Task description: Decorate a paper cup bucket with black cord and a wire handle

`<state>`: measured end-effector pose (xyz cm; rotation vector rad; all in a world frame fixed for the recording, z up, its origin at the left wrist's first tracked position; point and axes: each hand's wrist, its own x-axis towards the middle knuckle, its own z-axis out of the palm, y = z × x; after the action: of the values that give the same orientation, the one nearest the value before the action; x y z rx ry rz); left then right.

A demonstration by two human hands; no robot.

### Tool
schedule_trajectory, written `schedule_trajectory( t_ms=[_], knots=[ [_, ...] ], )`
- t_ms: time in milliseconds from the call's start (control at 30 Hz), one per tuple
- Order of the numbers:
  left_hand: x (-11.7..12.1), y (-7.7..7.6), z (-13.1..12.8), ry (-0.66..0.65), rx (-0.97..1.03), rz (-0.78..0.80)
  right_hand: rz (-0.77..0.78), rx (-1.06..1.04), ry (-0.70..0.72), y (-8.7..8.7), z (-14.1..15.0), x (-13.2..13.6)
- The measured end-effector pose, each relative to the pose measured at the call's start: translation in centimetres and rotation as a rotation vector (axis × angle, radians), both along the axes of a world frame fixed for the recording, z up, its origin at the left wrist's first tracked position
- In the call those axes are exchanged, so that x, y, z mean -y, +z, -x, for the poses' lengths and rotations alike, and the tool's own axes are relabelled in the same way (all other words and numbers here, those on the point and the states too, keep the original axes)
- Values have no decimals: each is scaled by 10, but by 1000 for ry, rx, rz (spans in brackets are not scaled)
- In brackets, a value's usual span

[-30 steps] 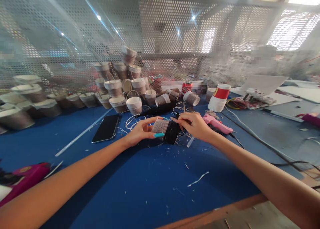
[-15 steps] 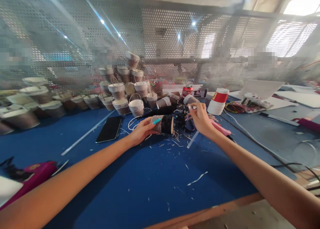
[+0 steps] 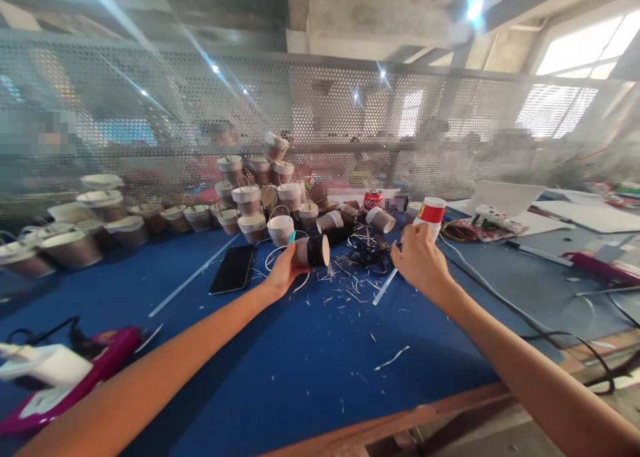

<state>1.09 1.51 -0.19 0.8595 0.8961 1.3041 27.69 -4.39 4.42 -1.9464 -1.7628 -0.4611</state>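
My left hand (image 3: 284, 270) is closed around a small grey-brown pot (image 3: 301, 252) lying on its side, its end pointing right. A black band (image 3: 318, 251) wraps the pot near that end, and the flat face there is pale. My right hand (image 3: 424, 260) is over the right side of the table with its fingers curled; what they hold, if anything, is hidden. Just left of it lie a tangle of dark ribbon or thread (image 3: 369, 254) and a translucent stick (image 3: 385, 288). Pale scraps (image 3: 350, 287) are scattered between the hands.
Small pots with handles (image 3: 250, 200) are stacked at the back left. A black phone (image 3: 233, 269) lies left of my hand, a magenta power strip (image 3: 113, 350) nearer. Behind stand a red can (image 3: 373, 200) and a red-and-white paper cup (image 3: 433, 210); cables (image 3: 493, 290) run right.
My right hand has moved right and down, away from the pot, and now covers where the pink tool showed. My left hand has drawn the pot slightly left. The view has tilted up.
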Motion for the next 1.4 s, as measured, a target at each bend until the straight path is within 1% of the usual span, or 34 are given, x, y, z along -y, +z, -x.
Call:
schedule_trajectory(
  t_ms=[67, 133, 200, 267, 367, 433, 533, 600, 667, 733, 800, 867, 1000, 1100, 1167, 1233, 1333, 1400],
  knots=[
    [2, 2, 1, 22, 21, 13, -66, -46, -52, -5, -17, 2],
    [3, 6, 1, 51, 65, 46, -71, -127, -33, -15, -41, -2],
    [3, 12, 3, 74, 142, 80, -24, -274, 8, -27, -63, -7],
    [2, 18, 7, 119, 246, 125, 10, -466, 10, -36, -81, -9],
    [-2, 26, 16, 228, 390, 160, -50, -625, 48, -40, -93, -7],
    [-6, 29, 22, 290, 438, 140, -117, -680, 151, -37, -93, -6],
    [-10, 29, 27, 322, 449, 118, -136, -819, 402, -22, -82, -16],
    [-10, 28, 28, 279, 446, 119, -119, -955, 564, -7, -70, -29],
    [-10, 27, 28, 228, 439, 122, -140, -1044, 674, 10, -56, -46],
    [-9, 26, 26, 185, 426, 120, -107, -1117, 799, 23, -41, -64],
    [-8, 25, 25, 136, 414, 117, -16, -1125, 878, 32, -27, -79],
    [-8, 25, 25, 93, 404, 115, 56, -1111, 904, 34, -15, -93],
    [-7, 25, 27, 68, 398, 148, 116, -1099, 911, 24, 3, -113],
    [-7, 27, 27, 68, 391, 170, 127, -1071, 921, 14, 13, -120],
    [-6, 26, 27, 84, 378, 172, 147, -1019, 927, 11, 18, -121],
    [-6, 23, 26, 98, 354, 154, 172, -917, 944, 12, 23, -123],
    [-7, 15, 23, 89, 255, 77, 117, -729, 944, 19, 30, -129],
    [-7, 9, 20, 66, 178, 39, 37, -685, 889, 27, 34, -133]
  ],
)
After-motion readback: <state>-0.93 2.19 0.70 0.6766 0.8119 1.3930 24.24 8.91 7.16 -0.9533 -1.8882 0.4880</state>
